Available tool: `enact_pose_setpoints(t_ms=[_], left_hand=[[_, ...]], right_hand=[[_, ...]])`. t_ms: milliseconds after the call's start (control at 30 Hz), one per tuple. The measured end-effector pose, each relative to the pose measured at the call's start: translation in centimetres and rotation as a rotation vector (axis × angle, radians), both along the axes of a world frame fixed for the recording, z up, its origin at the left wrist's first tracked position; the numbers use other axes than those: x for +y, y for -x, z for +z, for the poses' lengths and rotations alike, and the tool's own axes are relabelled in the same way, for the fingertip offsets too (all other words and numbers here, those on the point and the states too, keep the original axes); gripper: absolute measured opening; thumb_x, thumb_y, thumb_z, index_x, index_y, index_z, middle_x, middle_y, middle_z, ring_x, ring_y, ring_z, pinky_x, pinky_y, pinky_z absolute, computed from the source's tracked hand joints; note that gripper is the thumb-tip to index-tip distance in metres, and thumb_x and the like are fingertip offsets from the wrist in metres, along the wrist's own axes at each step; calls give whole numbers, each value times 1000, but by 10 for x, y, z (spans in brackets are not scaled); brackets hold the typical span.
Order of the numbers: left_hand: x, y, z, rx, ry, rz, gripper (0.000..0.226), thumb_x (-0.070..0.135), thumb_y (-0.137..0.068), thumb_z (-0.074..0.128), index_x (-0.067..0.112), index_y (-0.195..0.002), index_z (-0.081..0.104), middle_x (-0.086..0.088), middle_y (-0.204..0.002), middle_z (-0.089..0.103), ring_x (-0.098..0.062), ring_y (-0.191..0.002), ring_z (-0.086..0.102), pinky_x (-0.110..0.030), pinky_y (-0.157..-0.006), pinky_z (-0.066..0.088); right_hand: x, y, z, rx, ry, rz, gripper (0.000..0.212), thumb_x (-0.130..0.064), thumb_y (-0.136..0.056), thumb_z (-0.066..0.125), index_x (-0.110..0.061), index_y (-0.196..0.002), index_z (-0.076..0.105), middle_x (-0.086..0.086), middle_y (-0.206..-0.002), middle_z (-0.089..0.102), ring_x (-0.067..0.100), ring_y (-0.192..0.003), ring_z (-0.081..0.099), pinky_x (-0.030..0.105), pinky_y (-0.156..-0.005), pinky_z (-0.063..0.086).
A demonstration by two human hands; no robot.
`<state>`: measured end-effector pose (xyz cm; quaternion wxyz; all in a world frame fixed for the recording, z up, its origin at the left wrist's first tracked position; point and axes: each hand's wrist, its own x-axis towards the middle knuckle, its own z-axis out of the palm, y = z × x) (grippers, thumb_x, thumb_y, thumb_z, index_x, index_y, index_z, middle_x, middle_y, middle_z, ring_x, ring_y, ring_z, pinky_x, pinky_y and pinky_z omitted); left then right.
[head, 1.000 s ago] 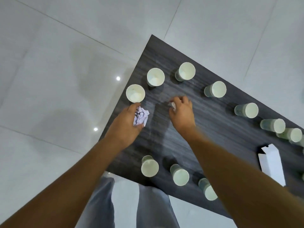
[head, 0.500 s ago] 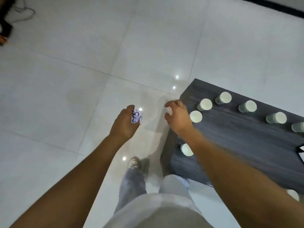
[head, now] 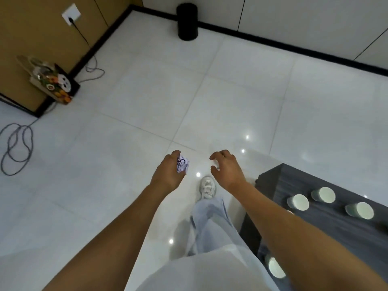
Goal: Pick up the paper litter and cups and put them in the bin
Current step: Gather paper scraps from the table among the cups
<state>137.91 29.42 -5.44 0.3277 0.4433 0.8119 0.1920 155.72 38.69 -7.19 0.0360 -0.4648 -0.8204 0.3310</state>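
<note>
A broad tiled floor lies open toward one black bin at the far wall. One dark table carries four visible cups. The left hand grips one crumpled paper; whether the right hand, fingers curled, holds anything cannot be told.

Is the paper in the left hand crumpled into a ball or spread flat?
Crumpled. The paper is a small wrinkled wad with dark marks, gripped by the curled fingers of the left hand.

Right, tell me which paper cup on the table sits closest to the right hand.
The paper cup nearest the table's left corner, leftmost in its row of three, lies closest to the right hand; the other cups sit farther right or lower.
</note>
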Motion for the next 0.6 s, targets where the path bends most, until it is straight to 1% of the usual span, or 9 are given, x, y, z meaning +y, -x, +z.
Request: enact_pose_setpoints(t_ms=[133,267,400,500,600], left_hand=[[104,32,1,-4,-28,-22,18,28,-85,62,20,-91,47,0,-94,59,-24,-82,60,-31,-70,47],[209,63,16,-7,-25,-32,23,21,-83,64,16,-100,50,-1,-97,59,-22,-85,57,-27,-71,42],[290,97,22,-30,-27,-11,26,26,-84,65,16,-102,49,-4,-99,59,-23,-86,59,-27,-71,43],[342,127,21,-40,-2,12,40,21,-84,67,12,-119,50,-6,-111,58,-25,-100,58,-26,-79,41],[405,168,20,-46,10,36,56,19,-84,68,12,-135,44,-10,-124,55,-27,-113,54,-27,-89,40]], right_hand=[[100,25,2,-1,0,-39,32,-9,-89,56,-12,-120,58,6,-120,52,25,-110,51,32,-87,49],[204,48,19,-28,-33,-39,30,-10,-90,54,-12,-120,57,6,-120,52,24,-110,49,31,-84,48],[291,75,27,-79,-24,-18,29,-10,-91,52,-13,-120,57,4,-122,50,23,-111,49,34,-83,50],[350,106,27,-90,-37,-2,29,-11,-91,52,-13,-120,57,4,-123,50,23,-111,48,34,-84,50],[416,149,24,-99,-45,21,30,-11,-92,51,-13,-121,57,4,-125,50,23,-112,47,34,-84,50]])
